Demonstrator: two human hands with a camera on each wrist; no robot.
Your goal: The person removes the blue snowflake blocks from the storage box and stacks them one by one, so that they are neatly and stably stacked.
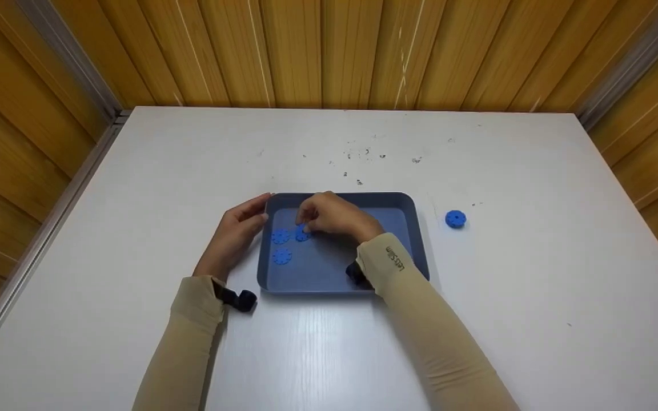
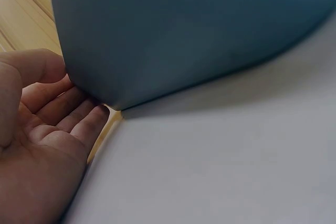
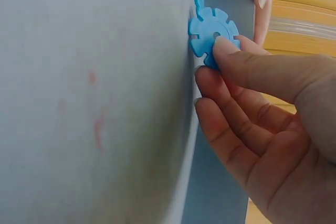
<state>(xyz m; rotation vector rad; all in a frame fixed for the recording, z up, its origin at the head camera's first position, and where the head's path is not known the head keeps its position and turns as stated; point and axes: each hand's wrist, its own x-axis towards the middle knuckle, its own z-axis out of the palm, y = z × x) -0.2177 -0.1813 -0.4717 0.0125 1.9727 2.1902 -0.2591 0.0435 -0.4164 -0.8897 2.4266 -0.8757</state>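
1. Blue notched disc (image 1: 303,233), and the right hand (image 1: 337,217) has it: thumb on the face, forefinger behind, a firm pinch, the disc tilted up from the tray floor. Whether its lower edge touches down, the views cannot tell.
2. Under that hand sits the blue-grey rectangular tray (image 1: 323,271), and over at its far left corner is the left hand (image 1: 235,234), fingers loosely bent, resting against the outer wall, pinching no disc.
3. Between the two hands, two flat discs lie in the tray! The farther disc (image 1: 280,236) is just beside the pinched one; the nearer disc (image 1: 282,256) sits on the person's side of it.
4. Out to the right of the right hand, another blue notched piece (image 1: 456,219) rests on the white table (image 1: 534,274), outside the tray.
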